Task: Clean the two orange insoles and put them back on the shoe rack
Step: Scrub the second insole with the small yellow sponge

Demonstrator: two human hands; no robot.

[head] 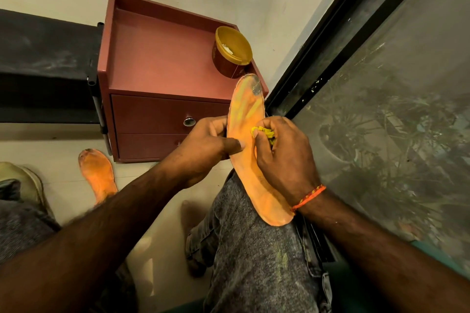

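A dusty window [396, 99] in a dark frame fills the right side, and a black rack [45, 68] runs along the wall at left. Between them stands a reddish cabinet [162, 63] with two drawers; an open tub [232, 52] with a yellow inside sits on its top at the right rear corner. Grey jeans [254, 249] cover the raised knee. On that knee rests one insole [248, 140], toe up and dark with grime (the toe overlaps the cabinet's front corner). The left hand [203, 145] grips its left edge, thumb pressed on its face. The right hand [284, 155] is curled round a yellow cloth [264, 133], pressing it to the insole's middle. The other insole [98, 175] lies on the floor at left, partly behind the left forearm.
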